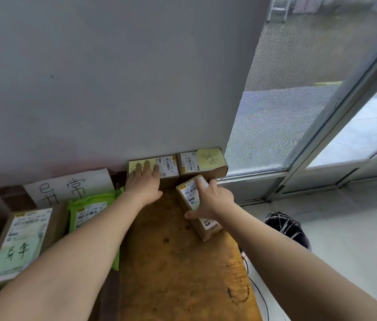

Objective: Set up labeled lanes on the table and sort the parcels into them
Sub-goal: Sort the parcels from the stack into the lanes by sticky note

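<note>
Two small cardboard boxes stand against the wall at the table's far end. My left hand [145, 179] lies flat on the left box [169, 169], fingers spread over its yellow sticky note. The right box [202, 162] carries a handwritten yellow note. My right hand [210, 198] grips a long cardboard parcel [197, 207] with a white shipping label, lying on the table [176, 262] just in front of those boxes. A green mailer bag [90, 212] and a larger box [21, 244] with a handwritten green note lie to the left.
A white paper lane sign [67, 186] with handwritten characters leans on the wall at the left. A black wire basket [287, 228] stands on the floor right of the table. A window and metal frame fill the right side.
</note>
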Motion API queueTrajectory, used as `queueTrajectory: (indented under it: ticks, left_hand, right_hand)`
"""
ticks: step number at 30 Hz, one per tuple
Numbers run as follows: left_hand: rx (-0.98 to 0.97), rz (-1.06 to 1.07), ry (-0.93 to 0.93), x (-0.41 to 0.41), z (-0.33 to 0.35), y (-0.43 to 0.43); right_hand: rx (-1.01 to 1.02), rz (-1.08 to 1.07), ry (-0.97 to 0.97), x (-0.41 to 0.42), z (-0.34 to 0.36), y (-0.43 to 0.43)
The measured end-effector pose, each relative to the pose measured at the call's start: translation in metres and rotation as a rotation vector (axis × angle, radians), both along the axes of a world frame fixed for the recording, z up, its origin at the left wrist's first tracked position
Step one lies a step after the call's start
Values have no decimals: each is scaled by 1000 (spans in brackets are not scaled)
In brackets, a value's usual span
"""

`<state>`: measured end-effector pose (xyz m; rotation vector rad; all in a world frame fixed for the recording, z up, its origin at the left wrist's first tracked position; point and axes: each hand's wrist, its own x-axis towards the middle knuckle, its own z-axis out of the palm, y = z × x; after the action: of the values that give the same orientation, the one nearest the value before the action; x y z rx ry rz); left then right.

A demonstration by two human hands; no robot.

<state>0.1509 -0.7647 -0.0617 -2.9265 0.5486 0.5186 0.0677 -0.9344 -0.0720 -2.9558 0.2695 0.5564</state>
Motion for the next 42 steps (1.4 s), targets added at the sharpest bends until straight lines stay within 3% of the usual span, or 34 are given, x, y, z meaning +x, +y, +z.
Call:
queueTrajectory:
  ticks: [5, 11, 16, 22, 26, 34, 42]
  left_hand:
    - [11, 66, 58, -5, -4, -7]
    - [66, 25, -65, -40, -4, -13]
    - [-88, -50, -237, -41, 4, -5]
    - [-83, 162, 48, -24, -13, 10]
    - [-13, 139, -38, -26, -10, 6]
    - [-33, 235, 75, -65, -10, 0]
    - [-278, 414, -10, -97, 40, 5]
  right_hand:
    - [26, -52, 17, 2, -5, 6]
    - [71, -121, 24, -7, -1, 11]
    - [86, -156, 23, -16, 1, 13]
    - [107, -187, 25, -15, -4, 13]
    - [109, -188, 17, -14, -7, 13]
    - [193, -240, -52, -32, -9, 17]
    - [269, -277, -244, -47, 25, 21]
